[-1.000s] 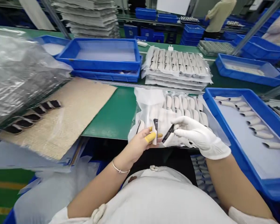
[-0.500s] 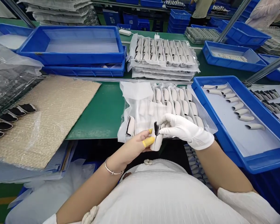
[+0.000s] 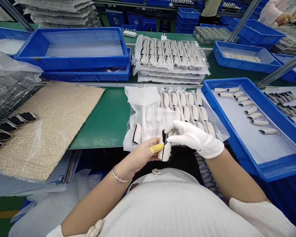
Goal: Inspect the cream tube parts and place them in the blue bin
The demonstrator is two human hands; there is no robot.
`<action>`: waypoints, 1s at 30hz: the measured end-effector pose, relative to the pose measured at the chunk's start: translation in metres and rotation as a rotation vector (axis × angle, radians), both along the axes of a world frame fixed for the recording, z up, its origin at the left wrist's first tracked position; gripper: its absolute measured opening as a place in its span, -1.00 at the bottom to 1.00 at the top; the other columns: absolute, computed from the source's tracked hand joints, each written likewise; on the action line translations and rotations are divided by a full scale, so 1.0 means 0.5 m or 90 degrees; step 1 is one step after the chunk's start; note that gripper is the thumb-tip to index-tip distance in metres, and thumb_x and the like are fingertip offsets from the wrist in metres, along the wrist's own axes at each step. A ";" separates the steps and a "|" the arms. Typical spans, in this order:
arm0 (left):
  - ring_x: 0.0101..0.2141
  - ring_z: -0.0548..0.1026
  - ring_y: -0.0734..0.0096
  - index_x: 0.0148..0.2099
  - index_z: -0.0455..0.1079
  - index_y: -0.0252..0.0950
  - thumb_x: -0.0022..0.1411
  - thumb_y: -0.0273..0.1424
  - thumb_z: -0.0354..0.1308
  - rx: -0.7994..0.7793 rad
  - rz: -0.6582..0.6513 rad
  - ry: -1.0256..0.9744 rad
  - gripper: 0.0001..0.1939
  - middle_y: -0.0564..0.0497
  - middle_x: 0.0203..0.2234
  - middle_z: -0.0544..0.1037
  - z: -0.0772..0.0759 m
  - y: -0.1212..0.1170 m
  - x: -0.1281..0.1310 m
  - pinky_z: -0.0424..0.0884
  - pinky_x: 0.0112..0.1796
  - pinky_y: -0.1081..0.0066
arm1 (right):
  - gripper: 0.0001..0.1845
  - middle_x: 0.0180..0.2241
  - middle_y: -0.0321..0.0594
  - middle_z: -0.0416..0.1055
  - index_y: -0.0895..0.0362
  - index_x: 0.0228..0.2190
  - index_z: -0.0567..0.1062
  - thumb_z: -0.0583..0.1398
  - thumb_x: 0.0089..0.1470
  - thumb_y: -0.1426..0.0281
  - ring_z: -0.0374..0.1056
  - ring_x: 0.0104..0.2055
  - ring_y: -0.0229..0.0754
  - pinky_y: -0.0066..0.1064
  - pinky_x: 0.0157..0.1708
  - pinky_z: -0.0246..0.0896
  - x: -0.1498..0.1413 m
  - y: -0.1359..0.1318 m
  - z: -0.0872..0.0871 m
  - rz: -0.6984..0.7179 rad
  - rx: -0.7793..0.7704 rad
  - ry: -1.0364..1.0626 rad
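My left hand, with yellow finger cots, grips a white ribbed curved shell upright in front of my body. A dark slit runs down the shell's side. My right hand, in a white glove, has its fingertips pinched at the shell's top, on a small black piece; the fingers partly hide the contact. Just beyond both hands lies a clear tray of similar shells, partly covered by a thin white sheet. One shell with a black inside sits at its left front.
A blue bin with several loose shells stands on the right. Stacked filled trays lie behind, beside blue bins. A bubble-wrap sheet with dark-lined pieces covers the left. A metal post slants at right. A co-worker's hand shows at far right.
The shell has turned slightly in my left hand, showing more of its dark slit. My left thumb lies further across it. The view has shifted slightly, and the co-worker's hand has come into sight.
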State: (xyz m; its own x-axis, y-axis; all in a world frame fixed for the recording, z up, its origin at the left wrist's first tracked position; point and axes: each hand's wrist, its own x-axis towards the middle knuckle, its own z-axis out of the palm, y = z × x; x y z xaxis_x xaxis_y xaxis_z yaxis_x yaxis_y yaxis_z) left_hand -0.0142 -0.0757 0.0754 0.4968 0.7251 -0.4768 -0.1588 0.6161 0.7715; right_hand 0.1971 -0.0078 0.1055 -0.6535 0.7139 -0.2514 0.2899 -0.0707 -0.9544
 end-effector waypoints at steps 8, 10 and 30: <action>-0.12 0.53 0.26 0.12 0.34 -0.30 0.21 -0.11 0.29 0.027 0.015 0.025 -0.45 -0.07 -0.18 0.57 -0.008 0.009 0.015 0.41 -0.09 0.32 | -0.72 -0.37 -0.25 0.50 0.12 -0.17 0.42 0.33 0.13 0.31 0.49 -0.34 -0.19 -0.34 -0.31 0.47 0.005 0.009 -0.019 0.000 -0.047 0.024; -0.16 0.52 0.30 0.15 0.32 -0.32 0.17 -0.15 0.33 0.044 0.011 0.017 -0.41 -0.06 -0.19 0.56 -0.011 0.009 0.016 0.41 -0.13 0.35 | -0.73 -0.36 -0.25 0.49 0.12 -0.18 0.42 0.33 0.11 0.33 0.48 -0.33 -0.19 -0.34 -0.31 0.48 0.003 0.010 -0.019 -0.007 -0.048 0.023; -0.19 0.47 0.43 -0.01 0.44 -0.28 0.17 -0.22 0.35 0.003 -0.022 -0.008 -0.61 -0.03 -0.16 0.53 -0.022 0.007 0.002 0.38 -0.13 0.44 | -0.77 -0.34 -0.22 0.53 0.16 -0.20 0.43 0.31 0.10 0.38 0.51 -0.30 -0.18 -0.35 -0.27 0.45 -0.001 0.026 -0.013 0.040 -0.036 -0.032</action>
State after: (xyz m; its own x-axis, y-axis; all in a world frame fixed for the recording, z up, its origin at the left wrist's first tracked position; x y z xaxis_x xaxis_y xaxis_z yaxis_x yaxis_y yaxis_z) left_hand -0.0132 -0.0724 0.0645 0.5274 0.7102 -0.4664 -0.1480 0.6173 0.7727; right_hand 0.1964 0.0050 0.0993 -0.6818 0.6559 -0.3238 0.3436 -0.1036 -0.9334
